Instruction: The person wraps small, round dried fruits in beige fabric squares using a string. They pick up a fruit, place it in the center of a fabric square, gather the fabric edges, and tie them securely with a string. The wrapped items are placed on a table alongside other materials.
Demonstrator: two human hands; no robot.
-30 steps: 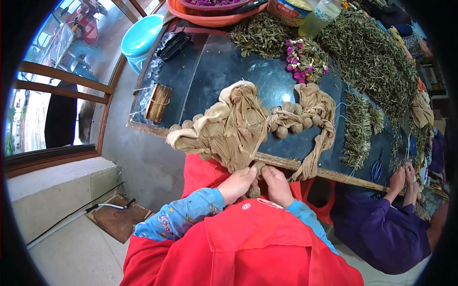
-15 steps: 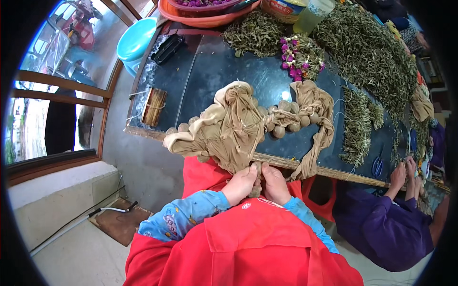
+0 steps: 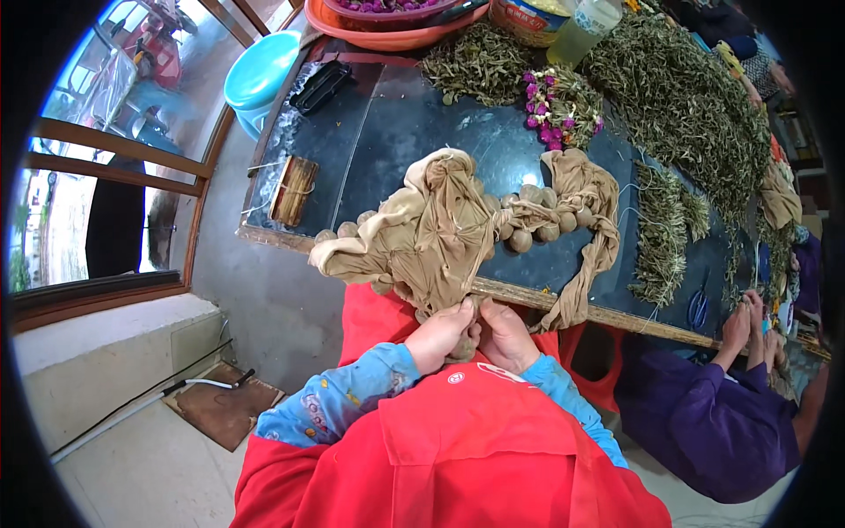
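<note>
A tan cloth (image 3: 440,233) sits in the middle of the frame, partly on the dark table (image 3: 378,132) and partly hanging over its near wooden edge. Its lower end comes down between the hands, just below that edge. The left hand (image 3: 443,337) is closed, with its fingers curled and its thumb pressed on the gathered end. The right hand (image 3: 509,336) faces it, nearly closed, with thumb and fingers pinched on the same end; its fingertips are mostly hidden. A round lump (image 3: 461,350) in the cloth shows between and below the hands. Farther up and to the right, beyond both hands, a knotted row of round balls (image 3: 521,240) lies on the table, joined to the cloth.

At the top of the frame, a tub (image 3: 526,19) carries a printed label in blue and red with light lettering. The bottle (image 3: 576,35) beside it has pale printing near its top. The red apron (image 3: 484,427) bears a small round white mark, and next to it part of a larger white-outlined print, cut off by a fold. The finer print is too small to make out.
</note>
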